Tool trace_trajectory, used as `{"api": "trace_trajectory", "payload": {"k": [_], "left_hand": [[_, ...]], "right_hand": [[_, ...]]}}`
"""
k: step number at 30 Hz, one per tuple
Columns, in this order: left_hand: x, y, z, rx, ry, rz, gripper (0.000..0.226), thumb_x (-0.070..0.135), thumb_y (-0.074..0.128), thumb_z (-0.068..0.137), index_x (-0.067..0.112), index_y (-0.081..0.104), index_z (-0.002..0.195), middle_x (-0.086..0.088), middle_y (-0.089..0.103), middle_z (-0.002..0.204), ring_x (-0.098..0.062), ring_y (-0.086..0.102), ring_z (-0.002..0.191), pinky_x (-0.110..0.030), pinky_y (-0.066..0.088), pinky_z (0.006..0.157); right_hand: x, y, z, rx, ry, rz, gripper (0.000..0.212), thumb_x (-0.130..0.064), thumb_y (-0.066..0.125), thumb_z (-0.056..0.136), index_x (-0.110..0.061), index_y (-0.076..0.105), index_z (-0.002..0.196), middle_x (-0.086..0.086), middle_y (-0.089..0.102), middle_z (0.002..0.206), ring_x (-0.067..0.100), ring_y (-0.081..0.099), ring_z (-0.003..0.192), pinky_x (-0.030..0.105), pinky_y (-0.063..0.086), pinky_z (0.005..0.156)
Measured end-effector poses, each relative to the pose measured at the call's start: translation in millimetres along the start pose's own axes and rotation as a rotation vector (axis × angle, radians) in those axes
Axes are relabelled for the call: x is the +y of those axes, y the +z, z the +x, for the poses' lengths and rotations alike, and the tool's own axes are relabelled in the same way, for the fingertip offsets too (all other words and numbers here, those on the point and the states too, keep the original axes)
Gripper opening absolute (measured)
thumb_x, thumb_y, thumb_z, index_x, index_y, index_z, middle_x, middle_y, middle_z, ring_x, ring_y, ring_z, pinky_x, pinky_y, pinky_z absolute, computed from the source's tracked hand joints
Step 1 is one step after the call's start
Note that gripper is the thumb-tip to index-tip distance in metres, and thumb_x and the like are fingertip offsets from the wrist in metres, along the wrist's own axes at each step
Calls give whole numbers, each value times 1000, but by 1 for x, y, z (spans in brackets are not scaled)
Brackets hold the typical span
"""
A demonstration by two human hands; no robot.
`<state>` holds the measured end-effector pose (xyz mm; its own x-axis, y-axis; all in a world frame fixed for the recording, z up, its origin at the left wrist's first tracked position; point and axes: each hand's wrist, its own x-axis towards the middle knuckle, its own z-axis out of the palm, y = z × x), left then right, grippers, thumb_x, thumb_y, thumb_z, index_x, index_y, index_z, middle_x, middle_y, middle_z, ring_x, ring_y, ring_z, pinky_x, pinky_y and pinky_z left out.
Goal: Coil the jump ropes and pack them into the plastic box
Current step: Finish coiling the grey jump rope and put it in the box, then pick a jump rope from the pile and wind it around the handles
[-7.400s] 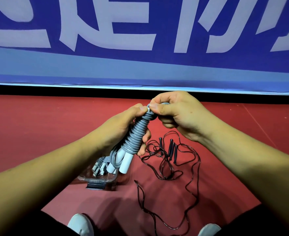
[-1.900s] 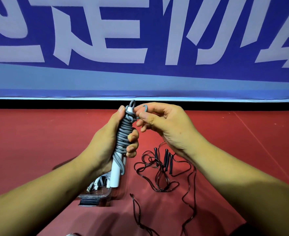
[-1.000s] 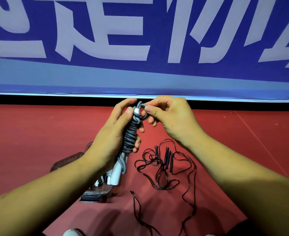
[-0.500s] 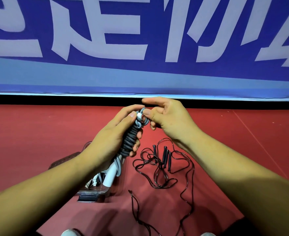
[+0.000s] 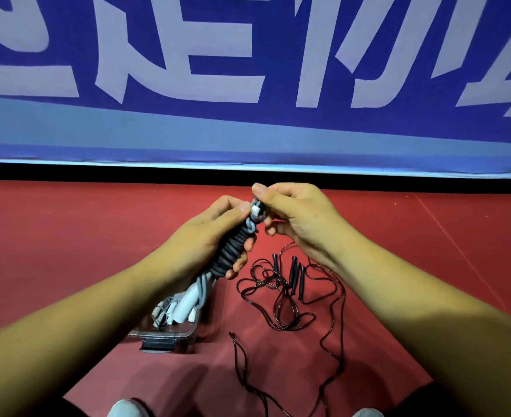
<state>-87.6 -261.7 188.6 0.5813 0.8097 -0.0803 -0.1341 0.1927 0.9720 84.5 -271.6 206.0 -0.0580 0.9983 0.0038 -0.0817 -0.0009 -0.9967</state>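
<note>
Fingers of my left hand (image 5: 209, 236) wrap around a gray jump rope (image 5: 233, 251) wound tightly around its white handles (image 5: 185, 305), holding the bundle tilted, top end toward the center of the frame and handle ends pointing down toward the lower left. My left thumb presses near the bundle's top. Fingers of my right hand (image 5: 296, 218) pinch the top of the same bundle, thumb and forefinger closed on a small loop of gray cord beside a white handle tip; the other fingers curl loosely underneath.

In the head view, both forearms reach in from the lower corners and meet at the center. Just below the white handles, at lower center-left, sits a clear plastic box (image 5: 170, 332) on the red floor (image 5: 67, 251); pale gray and white rope pieces lie inside it, and a dark latch shows on its near edge. I cannot tell whether the held handles touch the box.

Right of the box, a thin black jump rope (image 5: 281, 299) lies loose and tangled on the floor, its dark handles side by side near the center, its cord trailing toward the bottom edge. A blue banner (image 5: 248, 85) with large white characters fills the upper half. White shoe tips (image 5: 126, 409) show at the bottom edge.
</note>
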Motion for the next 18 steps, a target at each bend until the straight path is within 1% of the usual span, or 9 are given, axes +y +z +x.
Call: {"api": "trace_trajectory", "payload": {"k": [2,5,7,9,11,13,14,16,18], "left_hand": [[0,-3,1,10,-17,80,28,40,60,91,16,46,98,-15,54,72,-23,47,51,-28,37,48],[6,-6,2,12,-27,106,24,35,57,95,15,45,98,-16,54,71,-24,47,51,-27,38,46],[9,-6,5,13,-12,97,21,33,55,94,14,45,98,-18,54,71,-24,47,50,-25,39,42],[8,-8,8,19,-24,82,21,30,56,94,13,47,101,-19,54,73,-24,48,50,-25,41,42],[3,-14,9,14,-77,42,26,24,63,90,11,49,108,-20,56,76,-25,50,52,-27,43,46],[-5,-24,11,20,-147,2,34,15,62,78,8,50,109,-21,59,79,-27,53,56,-30,44,50],[-9,-30,13,50,-175,18,37,12,60,72,6,51,107,-20,61,81,-28,54,57,-30,45,51],[-21,-45,20,172,-232,96,40,9,62,65,4,53,103,-21,61,85,-27,56,60,-32,49,55],[-35,-65,27,285,-275,202,43,12,72,59,7,54,98,-25,60,90,-28,58,69,-38,50,67]], "right_hand": [[2,-1,2,-2,80,9,15,-19,68,88,-6,66,80,4,61,68,13,49,60,26,40,55],[1,-7,9,157,83,15,11,-15,71,85,-7,68,78,-1,60,64,11,48,61,24,38,54],[-1,-12,13,221,72,32,15,-16,71,85,-1,69,85,-1,58,66,9,47,58,24,37,53],[-1,-15,15,189,88,9,19,-18,72,85,0,70,91,2,59,72,9,48,57,24,39,53],[1,-19,17,126,159,-19,18,-19,71,86,-3,70,93,3,61,77,10,50,58,24,41,53],[9,-26,19,118,244,-41,14,-20,67,90,-7,69,92,3,62,79,10,50,58,23,42,54],[15,-30,19,138,278,-76,13,-21,64,92,-8,68,91,3,61,78,10,50,57,22,42,52],[31,-37,23,182,334,-204,16,-21,59,95,-9,66,86,3,61,77,9,49,54,20,42,48],[48,-41,27,203,380,-271,17,-19,57,95,-9,65,84,3,60,75,8,49,52,21,42,46]]}}
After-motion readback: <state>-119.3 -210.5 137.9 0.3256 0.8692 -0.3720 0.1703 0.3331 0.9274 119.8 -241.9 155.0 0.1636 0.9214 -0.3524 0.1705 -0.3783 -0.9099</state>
